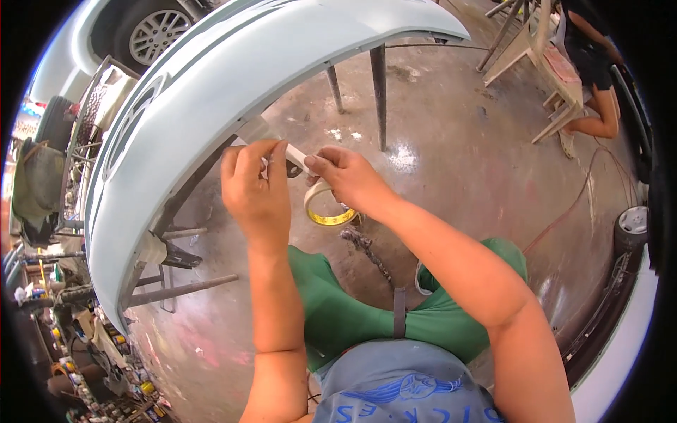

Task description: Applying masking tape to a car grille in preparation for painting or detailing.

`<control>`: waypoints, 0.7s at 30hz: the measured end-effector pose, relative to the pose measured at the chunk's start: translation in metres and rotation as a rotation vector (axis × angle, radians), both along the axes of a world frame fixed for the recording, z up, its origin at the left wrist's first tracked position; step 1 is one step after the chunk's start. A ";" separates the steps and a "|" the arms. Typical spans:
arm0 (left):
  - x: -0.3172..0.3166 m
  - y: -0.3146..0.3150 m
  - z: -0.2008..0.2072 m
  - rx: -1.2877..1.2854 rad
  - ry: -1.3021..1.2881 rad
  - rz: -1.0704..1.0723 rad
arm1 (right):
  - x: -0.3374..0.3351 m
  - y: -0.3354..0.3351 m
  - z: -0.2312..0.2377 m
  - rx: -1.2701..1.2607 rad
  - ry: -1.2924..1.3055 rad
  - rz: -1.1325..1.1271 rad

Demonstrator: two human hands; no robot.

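A strip of pale masking tape (297,156) stretches between my two hands, just off the inner edge of a long, curved, pale blue car bumper (204,92). My left hand (255,187) is closed in a pinch at the strip's left end, beside the bumper's edge. With thumb and fingers, my right hand (352,180) grips the tape at the other end. The masking tape roll (330,221), with a yellow inner core, hangs under my right hand. My fingers partly cover the tape ends.
Dark metal stand legs (379,99) rise beneath the bumper. A car wheel (159,35) shows at upper left. At upper right, a person (596,84) is by a worn plastic chair (539,70). Clutter (92,352) lines the left side; a cable (575,204) runs along the floor at right.
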State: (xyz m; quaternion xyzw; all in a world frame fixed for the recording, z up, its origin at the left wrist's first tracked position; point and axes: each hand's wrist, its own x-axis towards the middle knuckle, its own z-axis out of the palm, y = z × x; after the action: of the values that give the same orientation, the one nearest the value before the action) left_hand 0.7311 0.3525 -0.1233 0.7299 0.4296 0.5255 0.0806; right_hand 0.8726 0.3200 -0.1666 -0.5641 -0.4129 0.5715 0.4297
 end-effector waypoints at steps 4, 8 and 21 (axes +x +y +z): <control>0.001 0.003 -0.001 0.042 0.052 0.046 | 0.000 0.005 -0.005 0.002 -0.006 0.028; 0.003 0.002 -0.003 0.056 0.051 0.063 | -0.003 0.007 -0.006 0.015 0.049 0.048; 0.017 0.006 -0.026 0.145 -0.057 0.121 | -0.002 0.008 -0.002 -0.033 0.165 0.058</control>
State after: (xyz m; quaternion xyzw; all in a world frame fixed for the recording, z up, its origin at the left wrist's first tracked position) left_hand 0.7476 0.3588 -0.1492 0.6913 0.4311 0.5799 0.0077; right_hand 0.8710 0.3282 -0.1689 -0.5101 -0.3829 0.6348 0.4361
